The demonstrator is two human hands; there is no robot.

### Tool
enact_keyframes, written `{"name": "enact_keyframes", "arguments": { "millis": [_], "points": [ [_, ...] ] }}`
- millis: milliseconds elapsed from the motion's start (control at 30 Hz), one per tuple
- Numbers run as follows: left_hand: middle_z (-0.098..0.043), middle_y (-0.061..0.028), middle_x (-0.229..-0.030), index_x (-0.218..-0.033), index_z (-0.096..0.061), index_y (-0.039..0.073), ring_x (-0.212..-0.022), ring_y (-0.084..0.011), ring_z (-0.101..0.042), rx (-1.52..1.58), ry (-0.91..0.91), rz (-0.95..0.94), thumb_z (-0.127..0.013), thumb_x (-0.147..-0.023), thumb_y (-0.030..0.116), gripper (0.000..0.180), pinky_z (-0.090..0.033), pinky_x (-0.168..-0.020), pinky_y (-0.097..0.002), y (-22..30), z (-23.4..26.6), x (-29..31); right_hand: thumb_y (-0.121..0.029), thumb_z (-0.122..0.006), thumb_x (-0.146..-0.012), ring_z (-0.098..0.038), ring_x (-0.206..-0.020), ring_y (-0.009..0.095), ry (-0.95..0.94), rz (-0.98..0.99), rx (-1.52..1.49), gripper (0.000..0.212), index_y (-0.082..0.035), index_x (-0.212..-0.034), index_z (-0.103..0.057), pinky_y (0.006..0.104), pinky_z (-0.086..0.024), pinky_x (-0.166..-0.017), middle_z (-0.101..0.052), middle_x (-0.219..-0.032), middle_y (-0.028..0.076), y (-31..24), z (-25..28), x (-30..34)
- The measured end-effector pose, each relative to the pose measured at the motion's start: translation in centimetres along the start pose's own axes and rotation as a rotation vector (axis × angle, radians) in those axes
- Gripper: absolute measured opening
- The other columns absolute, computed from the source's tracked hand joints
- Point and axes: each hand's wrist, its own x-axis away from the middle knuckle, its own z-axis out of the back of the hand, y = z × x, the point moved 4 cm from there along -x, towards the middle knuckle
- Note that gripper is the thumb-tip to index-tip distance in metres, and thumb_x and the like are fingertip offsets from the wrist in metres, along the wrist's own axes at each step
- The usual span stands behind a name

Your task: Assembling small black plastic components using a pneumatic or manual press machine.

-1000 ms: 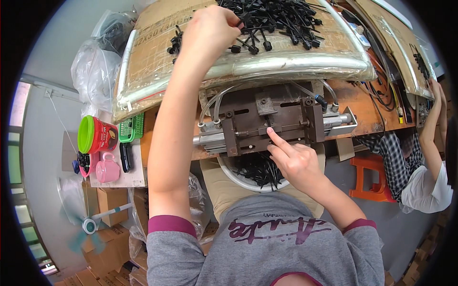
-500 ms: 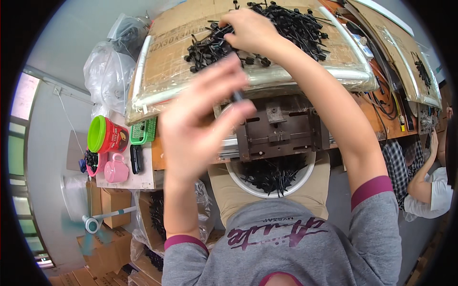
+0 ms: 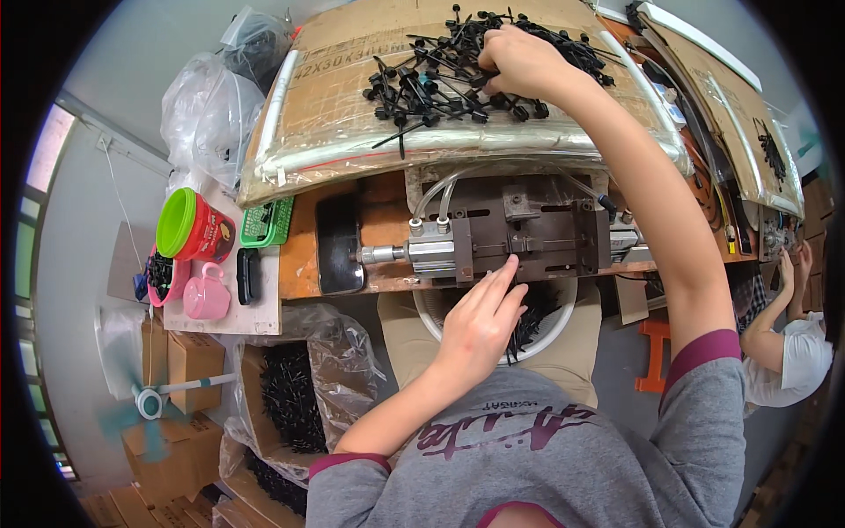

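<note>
My left hand (image 3: 482, 327) reaches over the dark metal fixture (image 3: 563, 251), fingers stretched out and the index fingertip at its small central block. I see nothing held in it. At the far side, my right hand (image 3: 531, 63) has its fingers curled down into a loose pile of black plastic pieces (image 3: 422, 88) with thin stems and thick heads. What lies between those fingertips is hidden. The pile rests on a plastic-wrapped cardboard sheet (image 3: 339, 106). Below the fixture, a white basket (image 3: 563, 330) on my lap holds more black pieces, partly covered by my left hand.
A silver cylinder (image 3: 431, 255) with clear hoses adjoins the fixture, near a black tray (image 3: 340, 242). On the left stand a red tub (image 3: 211, 231), a pink mug (image 3: 207, 295) and a green basket (image 3: 277, 224). Lined boxes (image 3: 251, 387) are below; a co-worker (image 3: 788, 352) sits right.
My left hand has come down and toward me from a blurred position above the table to the fixture. My right hand has shifted right across the pile, whose left part is more spread out.
</note>
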Motion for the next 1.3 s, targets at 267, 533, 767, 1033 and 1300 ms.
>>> {"name": "enact_keyframes", "arguments": {
  "millis": [267,533,767,1033,1300],
  "points": [
    [-0.063,-0.0190,-0.134,-0.100,-0.069,0.001,-0.077,-0.0241,-0.070,-0.184,-0.083,-0.007,-0.078,-0.075,0.009,0.029,-0.056,-0.071,-0.0337,-0.8,-3.6,-0.9,-0.015,-0.083,-0.071,-0.062,-0.097,0.030,0.120,-0.021,-0.184,0.026,0.001,-0.089,-0.071,0.0417,-0.051,-0.081,-0.060,-0.094,0.011,1.3,1.0,1.8],
    [-0.064,-0.0173,-0.134,-0.097,-0.070,0.004,-0.064,-0.0233,-0.068,-0.156,-0.119,-0.011,-0.080,-0.075,0.011,0.026,-0.054,-0.063,-0.0314,-1.1,-3.6,-1.6,-0.027,-0.079,-0.087,-0.052,-0.058,0.004,0.124,-0.471,-1.247,0.025,-0.006,-0.093,-0.067,0.0191,-0.039,-0.055,-0.056,-0.067,-0.004,8.4,0.7,5.8],
    [-0.067,-0.0156,-0.129,-0.113,-0.069,0.003,-0.065,-0.0152,-0.067,0.263,-0.008,0.125,-0.085,-0.078,0.014,0.040,-0.056,-0.063,-0.0278,-0.4,-0.4,-5.0,-0.021,-0.078,-0.089,-0.061,-0.067,0.003,0.204,-0.457,-1.623,0.018,-0.007,-0.096,-0.070,0.0171,-0.050,-0.060,-0.064,-0.077,-0.004,4.4,1.3,9.1],
    [-0.067,-0.0096,-0.116,-0.120,-0.070,0.008,-0.104,-0.0224,-0.067,0.231,0.333,0.195,-0.083,-0.078,0.011,0.045,-0.058,-0.083,-0.0344,-4.0,2.1,-16.4,-0.018,-0.077,-0.090,-0.060,-0.068,0.005,0.282,-0.428,-1.699,0.015,-0.008,-0.096,-0.067,0.0208,-0.047,-0.063,-0.065,-0.079,-0.002,0.8,0.1,9.8],
    [-0.069,-0.0060,-0.104,-0.101,-0.075,0.005,-0.083,-0.0141,-0.070,0.307,0.355,0.039,-0.084,-0.075,0.005,0.028,-0.058,-0.073,-0.0264,-3.8,3.0,-15.7,-0.015,-0.074,-0.093,-0.059,-0.069,0.006,0.479,-0.545,-1.663,0.011,-0.007,-0.099,-0.068,0.0221,-0.047,-0.061,-0.068,-0.088,-0.001,4.1,-1.4,8.3]
  ]
}}
